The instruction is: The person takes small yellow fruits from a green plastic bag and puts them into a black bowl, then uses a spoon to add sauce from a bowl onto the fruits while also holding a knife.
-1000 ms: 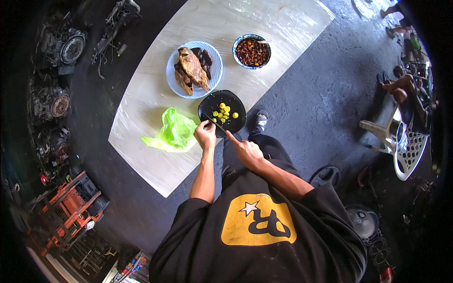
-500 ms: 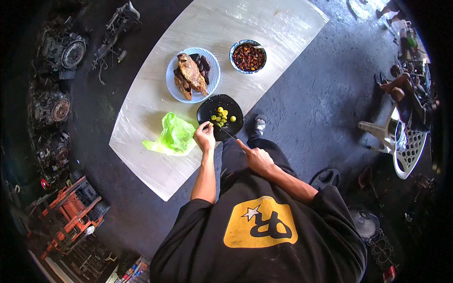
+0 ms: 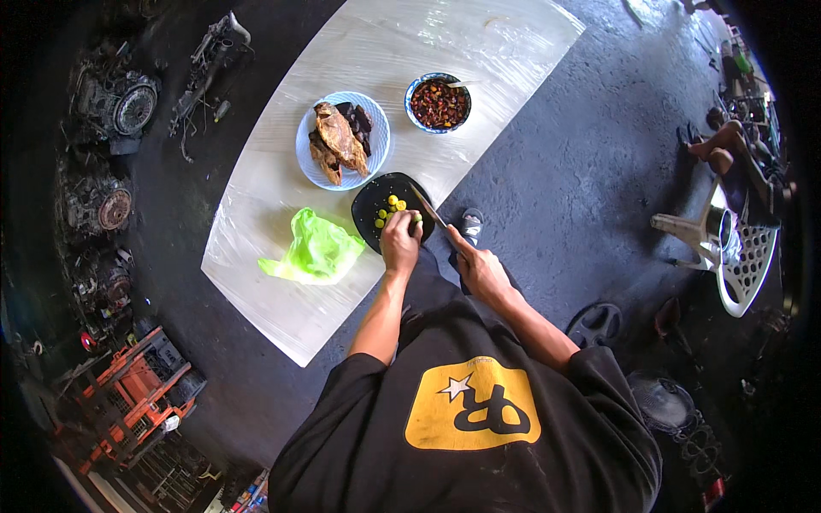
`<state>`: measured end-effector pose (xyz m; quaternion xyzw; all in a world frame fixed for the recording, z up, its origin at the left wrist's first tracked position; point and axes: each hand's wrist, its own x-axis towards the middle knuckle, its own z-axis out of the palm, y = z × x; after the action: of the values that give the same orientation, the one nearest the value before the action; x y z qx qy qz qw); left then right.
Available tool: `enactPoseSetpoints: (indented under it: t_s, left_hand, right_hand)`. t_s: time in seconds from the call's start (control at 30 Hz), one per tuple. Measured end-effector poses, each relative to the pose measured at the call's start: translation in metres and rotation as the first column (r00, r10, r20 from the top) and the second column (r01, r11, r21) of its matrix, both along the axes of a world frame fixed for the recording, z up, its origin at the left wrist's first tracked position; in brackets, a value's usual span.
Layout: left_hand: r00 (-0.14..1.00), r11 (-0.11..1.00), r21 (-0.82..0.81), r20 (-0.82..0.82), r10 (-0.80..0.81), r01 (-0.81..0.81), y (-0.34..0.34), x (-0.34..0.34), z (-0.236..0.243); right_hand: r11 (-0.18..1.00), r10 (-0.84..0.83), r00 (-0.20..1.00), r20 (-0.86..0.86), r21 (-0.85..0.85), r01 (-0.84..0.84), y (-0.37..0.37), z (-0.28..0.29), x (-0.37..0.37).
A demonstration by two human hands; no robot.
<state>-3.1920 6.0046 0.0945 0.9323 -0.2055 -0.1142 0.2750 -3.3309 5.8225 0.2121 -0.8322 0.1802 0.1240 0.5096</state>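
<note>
Left hand (image 3: 400,245) with green citrus (image 3: 417,220) over black plate (image 3: 370,197), knife (image 3: 428,204) in right hand (image 3: 484,274)
Left fingers pinch the green citrus: likely light, firm-skinned, slippery if juicy, so hold its sides; right fingers wrap the knife by its handle: probably stiff and light, grip only there

pale plastic-covered table (image 3: 295,321): light-blue plate (image 3: 305,157), patterned bowl (image 3: 430,130), crumpled green bag (image 3: 316,250), black dish (image 3: 367,206) at edge.
</note>
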Motion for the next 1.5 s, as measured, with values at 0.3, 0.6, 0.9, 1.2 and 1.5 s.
enactPoseSetpoints:
  t_s: [0.3, 0.6, 0.9, 1.2, 1.5]
  left_hand:
    - [0.759, 0.511, -0.570, -0.559, 0.333, -0.644, 0.078, -0.006, 0.063]
    - [0.739, 0.621, -0.479, -0.622, 0.259, -0.621, 0.102, -0.003, 0.017]
    - [0.911, 0.810, -0.490, -0.392, 0.126, -0.323, 0.102, 0.010, -0.009]
    - [0.993, 0.989, -0.123, -0.097, 0.068, -0.080, 0.091, 0.018, 0.029]
    - [0.991, 0.993, -0.024, -0.065, 0.113, -0.115, 0.083, 0.013, 0.020]
  right_hand:
    - [0.969, 0.247, 0.968, 0.049, -0.039, -0.245, 0.033, -0.030, -0.008]
    - [0.966, 0.258, 0.966, -0.012, 0.008, -0.258, 0.038, -0.024, 0.016]
    - [0.975, 0.215, 0.977, 0.011, 0.050, -0.215, 0.036, -0.029, 0.010]
    - [0.975, 0.220, 0.974, -0.052, 0.024, -0.220, 0.035, -0.025, 0.007]
    - [0.974, 0.219, 0.972, -0.090, -0.033, -0.222, 0.044, -0.034, 0.001]
